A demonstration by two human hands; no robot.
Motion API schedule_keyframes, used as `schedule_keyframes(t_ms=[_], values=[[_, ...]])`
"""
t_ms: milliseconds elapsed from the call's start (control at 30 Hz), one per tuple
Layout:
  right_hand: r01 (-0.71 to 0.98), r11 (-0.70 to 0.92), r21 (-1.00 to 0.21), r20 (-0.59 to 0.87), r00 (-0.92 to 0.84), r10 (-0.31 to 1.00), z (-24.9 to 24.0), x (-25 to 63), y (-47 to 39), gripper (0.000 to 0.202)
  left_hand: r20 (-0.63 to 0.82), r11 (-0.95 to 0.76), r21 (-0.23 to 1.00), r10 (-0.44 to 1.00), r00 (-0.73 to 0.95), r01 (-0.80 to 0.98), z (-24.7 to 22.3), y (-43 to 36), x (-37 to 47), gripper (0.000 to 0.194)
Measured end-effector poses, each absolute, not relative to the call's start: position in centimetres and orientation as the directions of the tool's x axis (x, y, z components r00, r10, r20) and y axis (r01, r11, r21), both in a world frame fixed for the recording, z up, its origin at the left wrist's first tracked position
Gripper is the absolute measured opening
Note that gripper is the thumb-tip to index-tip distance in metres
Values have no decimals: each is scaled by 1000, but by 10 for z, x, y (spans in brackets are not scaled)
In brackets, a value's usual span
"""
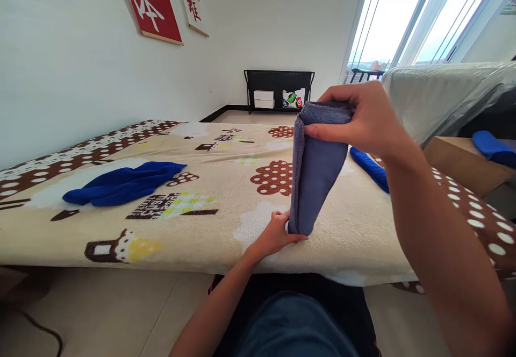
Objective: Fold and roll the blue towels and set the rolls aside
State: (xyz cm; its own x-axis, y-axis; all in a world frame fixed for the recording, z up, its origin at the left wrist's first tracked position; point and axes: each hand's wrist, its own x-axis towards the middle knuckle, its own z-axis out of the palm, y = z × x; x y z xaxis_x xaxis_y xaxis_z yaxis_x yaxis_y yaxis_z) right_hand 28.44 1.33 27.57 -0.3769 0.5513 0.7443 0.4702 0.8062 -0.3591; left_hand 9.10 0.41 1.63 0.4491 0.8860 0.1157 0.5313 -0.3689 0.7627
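Upright above the near edge of the bed stands a grey-blue folded cloth (320,185), smooth on the side facing me and fuzzy along its folded edges; its exact kind I cannot tell. My right hand (358,118) pinches its top end, the thumb in front and the fingers behind. At the narrow lower end, my left hand (280,232) grips the cloth between thumb and fingers, close to the blanket. A crumpled royal-blue cloth (124,183) lies to the left on the blanket. Partly behind my right wrist is a flat, folded blue cloth (368,169).
A cream patterned blanket (226,238) covers the bed. On the right, a cardboard box (467,158) has another blue item (494,146) on top, beside plastic-covered furniture (451,88). A black rack (280,88) stands by the far wall.
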Motion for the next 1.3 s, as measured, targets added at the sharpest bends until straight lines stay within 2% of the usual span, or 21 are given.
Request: schedule_keyframes(t_ms=[133, 300, 467, 600, 767, 867, 933, 967, 1000, 1067, 1100, 1167, 1200, 1300], values=[[490, 804, -337, 750, -377, 544, 280, 305, 12, 40, 142, -441, 737, 842, 521, 513, 12, 1, 97, 78], [717, 664, -212, 759, -307, 574, 285, 350, 7, 41, 267, -625, 599, 746, 610, 502, 3, -2, 102, 98], [855, 495, -154, 728, -240, 643, 279, 409, 14, 41, 252, -692, 494, 694, 675, 527, 1, -3, 102, 88], [922, 364, -130, 723, -163, 671, 276, 452, 42, 43, 235, -717, 470, 664, 710, 515, 3, -3, 103, 73], [985, 147, -92, 819, -9, 574, 290, 491, 98, 52, 218, -711, 473, 666, 713, 520, 9, -3, 103, 65], [981, 127, -144, 906, 79, 416, 288, 511, 132, 53, 197, -700, 484, 672, 714, 525, 12, -3, 102, 63], [971, 131, -199, 945, 154, 289, 269, 522, 151, 54, 194, -699, 492, 669, 717, 519, 13, -2, 102, 63], [969, 115, -219, 948, 183, 259, 252, 527, 157, 55, 195, -699, 495, 668, 718, 516, 13, -3, 102, 63], [973, 95, -210, 941, 175, 289, 231, 531, 162, 55, 196, -699, 498, 667, 718, 514, 13, -3, 102, 62], [993, -11, -120, 883, 111, 455, 177, 535, 165, 54, 197, -698, 500, 668, 717, 512, 13, -3, 101, 61], [997, -69, -34, 813, 68, 578, 146, 535, 162, 52, 197, -697, 502, 669, 716, 513, 13, -3, 101, 60], [997, -69, 33, 728, 23, 685, 86, 534, 152, 40, 197, -694, 506, 671, 715, 512, 13, -2, 101, 58], [989, -91, 120, 645, -8, 764, 59, 533, 145, 37, 196, -693, 509, 670, 715, 510, 13, -2, 100, 57], [978, -63, 197, 541, -55, 839, 7, 534, 128, 32, 194, -692, 517, 668, 719, 503, 13, -1, 99, 56]])
